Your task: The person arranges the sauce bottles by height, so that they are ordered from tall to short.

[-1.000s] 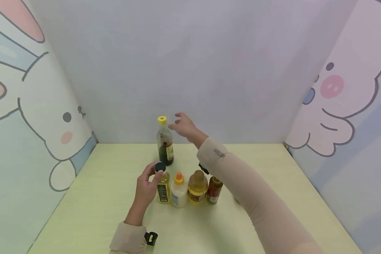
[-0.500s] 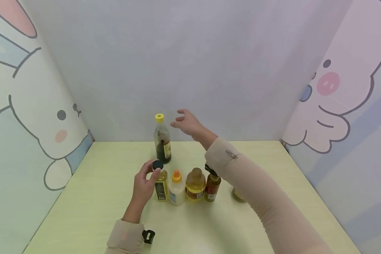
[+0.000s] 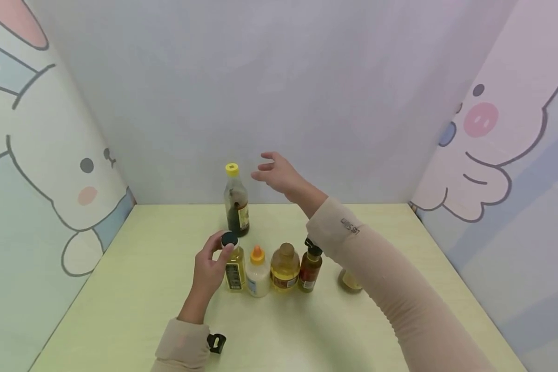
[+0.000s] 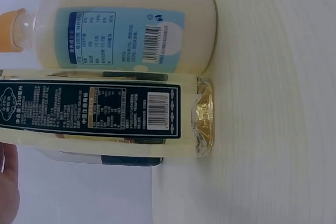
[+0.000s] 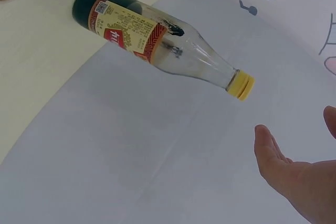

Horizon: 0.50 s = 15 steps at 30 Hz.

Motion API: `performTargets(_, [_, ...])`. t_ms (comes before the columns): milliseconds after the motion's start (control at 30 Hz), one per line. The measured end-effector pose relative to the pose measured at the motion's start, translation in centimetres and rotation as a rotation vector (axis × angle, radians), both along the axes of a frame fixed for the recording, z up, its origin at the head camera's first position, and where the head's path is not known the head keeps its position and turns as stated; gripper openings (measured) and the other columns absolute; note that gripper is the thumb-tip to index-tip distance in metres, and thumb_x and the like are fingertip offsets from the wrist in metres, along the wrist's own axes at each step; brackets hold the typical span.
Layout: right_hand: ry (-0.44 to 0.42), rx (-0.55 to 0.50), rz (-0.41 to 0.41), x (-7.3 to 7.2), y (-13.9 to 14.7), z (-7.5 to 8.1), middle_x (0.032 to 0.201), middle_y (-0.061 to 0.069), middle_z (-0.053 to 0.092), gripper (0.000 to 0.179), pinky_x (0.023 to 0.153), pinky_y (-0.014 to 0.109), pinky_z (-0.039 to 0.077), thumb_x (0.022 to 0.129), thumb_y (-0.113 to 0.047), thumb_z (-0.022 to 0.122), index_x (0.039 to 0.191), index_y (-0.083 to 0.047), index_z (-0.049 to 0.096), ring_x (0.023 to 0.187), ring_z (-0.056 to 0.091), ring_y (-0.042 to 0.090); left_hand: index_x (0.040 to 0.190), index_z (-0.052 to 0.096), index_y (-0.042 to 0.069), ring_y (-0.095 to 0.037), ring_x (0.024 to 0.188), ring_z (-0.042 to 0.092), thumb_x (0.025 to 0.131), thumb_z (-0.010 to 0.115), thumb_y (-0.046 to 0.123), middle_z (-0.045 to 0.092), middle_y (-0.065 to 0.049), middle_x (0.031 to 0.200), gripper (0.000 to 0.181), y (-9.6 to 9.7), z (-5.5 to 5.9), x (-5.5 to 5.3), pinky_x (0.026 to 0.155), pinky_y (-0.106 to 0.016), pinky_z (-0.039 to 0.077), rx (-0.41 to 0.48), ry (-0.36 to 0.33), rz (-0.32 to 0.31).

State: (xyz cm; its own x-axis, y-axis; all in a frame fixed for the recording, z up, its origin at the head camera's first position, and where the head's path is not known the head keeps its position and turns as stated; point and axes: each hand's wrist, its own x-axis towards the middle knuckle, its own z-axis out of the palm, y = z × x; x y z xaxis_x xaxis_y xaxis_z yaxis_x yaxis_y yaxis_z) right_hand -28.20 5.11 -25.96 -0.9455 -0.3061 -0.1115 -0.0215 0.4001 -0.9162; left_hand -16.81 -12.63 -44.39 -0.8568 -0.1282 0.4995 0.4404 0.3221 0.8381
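Note:
My left hand (image 3: pixel 208 271) grips a slim oil bottle (image 3: pixel 234 271) near its dark cap, the fingers behind and the thumb in front. In the left wrist view this bottle's dark green label (image 4: pixel 94 108) shows, with a white squeeze bottle (image 4: pixel 131 30) close beside it. Behind, a tall glass bottle (image 3: pixel 236 199) with a yellow cap stands upright, part filled with dark liquid. My right hand (image 3: pixel 281 174) is raised just right of that cap, holding nothing, its fingers spread. The right wrist view has a gap between the hand (image 5: pixel 302 177) and the yellow cap (image 5: pixel 241 85).
In the row right of the oil bottle stand the orange-tipped squeeze bottle, a rounder oil bottle (image 3: pixel 284 271) and a dark-capped brownish-red bottle (image 3: pixel 309 274). Farther right, a small jar-like container (image 3: pixel 351 282) is partly hidden by my right sleeve. A grey wall (image 3: pixel 279 103) backs the table.
My right hand has drawn slightly up and right, away from the yellow-capped bottle. The small container beside my right sleeve has come into view. My left hand keeps its grip.

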Motion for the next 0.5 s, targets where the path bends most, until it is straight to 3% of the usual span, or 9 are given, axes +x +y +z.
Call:
performTargets(233, [0.020, 0.011, 0.025, 0.8, 0.8, 0.2, 0.143, 0.007, 0.047, 0.067, 0.105, 0.046, 0.037, 0.097, -0.023, 0.064, 0.152, -0.016, 0.028, 0.126, 0.048, 0.024, 0.121, 0.062, 0.004, -0.011, 0.092, 0.057, 0.091, 0.064, -0.002, 0.069, -0.011, 0.103, 0.031, -0.3, -0.6, 0.0, 0.081, -0.021, 0.045, -0.001, 0.033, 0.007])
performTargets(500, [0.021, 0.012, 0.049, 1.8, 2.7, -0.2, 0.143, 0.010, 0.047, 0.065, 0.105, 0.047, 0.037, 0.097, -0.021, 0.063, 0.152, -0.015, 0.028, 0.125, 0.049, 0.026, 0.121, 0.062, 0.004, -0.013, 0.092, 0.057, 0.093, 0.063, 0.000, 0.069, -0.010, 0.104, 0.029, 0.0, -0.3, -0.1, 0.079, -0.021, 0.047, -0.003, 0.007, -0.004])
